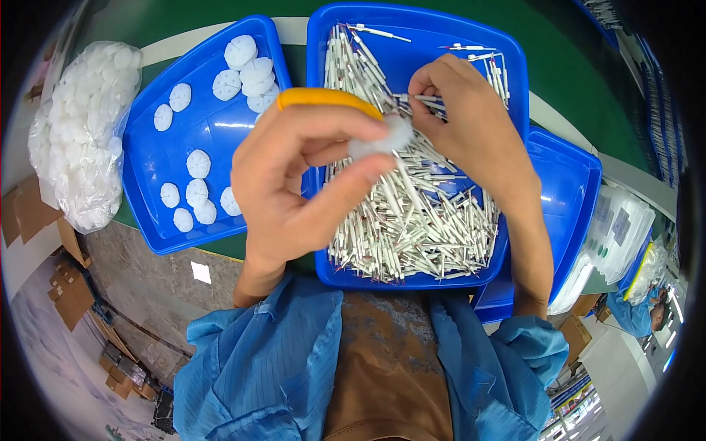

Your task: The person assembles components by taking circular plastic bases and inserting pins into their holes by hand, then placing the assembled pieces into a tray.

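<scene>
My left hand is raised over the middle tray, its thumb and fingers closed round a white round piece, blurred by nearness. A slim white stick slants down just below that piece; whether it is fixed in it I cannot tell. An orange curved band lies along the back of the index finger. My right hand pinches a few slim white sticks at the tray's upper right. Beneath both hands, the blue tray holds a heap of such sticks, some with reddish ends.
On the left, another blue tray carries several white slotted discs. A clear bag of white discs stands beyond it. Another blue tray sits partly under the middle one, beside clear plastic packs. Farther right is another person's blue sleeve.
</scene>
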`<state>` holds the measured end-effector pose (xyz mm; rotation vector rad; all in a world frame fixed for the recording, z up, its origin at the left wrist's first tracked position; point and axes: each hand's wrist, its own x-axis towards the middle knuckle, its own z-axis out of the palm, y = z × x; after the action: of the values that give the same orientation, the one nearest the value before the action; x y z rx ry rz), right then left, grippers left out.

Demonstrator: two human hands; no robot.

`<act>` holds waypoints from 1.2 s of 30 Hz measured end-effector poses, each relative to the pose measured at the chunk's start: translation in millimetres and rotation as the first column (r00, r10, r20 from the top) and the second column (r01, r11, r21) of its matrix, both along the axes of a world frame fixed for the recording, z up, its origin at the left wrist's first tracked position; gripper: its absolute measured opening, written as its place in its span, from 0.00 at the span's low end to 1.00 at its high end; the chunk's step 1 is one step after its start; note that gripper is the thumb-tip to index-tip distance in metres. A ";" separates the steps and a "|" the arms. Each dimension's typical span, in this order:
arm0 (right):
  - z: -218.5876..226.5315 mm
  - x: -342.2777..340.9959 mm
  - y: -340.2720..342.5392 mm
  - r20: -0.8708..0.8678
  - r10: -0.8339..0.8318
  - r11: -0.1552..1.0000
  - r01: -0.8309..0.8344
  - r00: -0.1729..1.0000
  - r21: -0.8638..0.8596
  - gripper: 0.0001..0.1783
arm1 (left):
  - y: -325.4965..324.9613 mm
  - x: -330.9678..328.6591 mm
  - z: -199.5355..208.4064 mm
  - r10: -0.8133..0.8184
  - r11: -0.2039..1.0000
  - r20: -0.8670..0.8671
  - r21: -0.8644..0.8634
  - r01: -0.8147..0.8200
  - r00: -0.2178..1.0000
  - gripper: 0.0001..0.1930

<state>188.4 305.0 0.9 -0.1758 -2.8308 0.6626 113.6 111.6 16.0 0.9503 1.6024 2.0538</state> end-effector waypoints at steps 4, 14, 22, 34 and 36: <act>21.7 10.7 -11.6 -0.094 -0.030 0.945 -0.002 0.995 -0.328 0.06 | -3.8 -1.5 0.1 0.065 0.991 0.302 0.095 -0.098 0.951 0.09; 45.6 25.4 -55.8 -0.085 -0.024 0.912 -0.013 0.996 -0.411 0.07 | -3.2 -4.3 4.6 0.062 0.981 0.308 0.155 -0.114 0.949 0.11; 53.3 27.4 -53.6 0.006 0.045 0.936 -0.040 0.999 -0.350 0.04 | -11.9 -9.4 -6.0 0.010 0.994 0.138 0.111 -0.026 0.990 0.10; 43.9 24.2 -46.0 -0.201 0.129 0.918 -0.193 0.971 -0.345 0.04 | -3.4 -6.4 -1.4 0.003 0.982 -0.018 0.188 0.001 1.000 0.15; 45.8 24.5 -48.6 -0.208 0.110 0.882 -0.192 0.972 -0.430 0.06 | -5.9 -6.4 -2.4 -0.012 0.976 0.070 0.219 -0.004 0.997 0.16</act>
<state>212.8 256.5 46.7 0.0329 -2.4938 1.2944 107.2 105.7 13.6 0.9393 1.3577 2.2695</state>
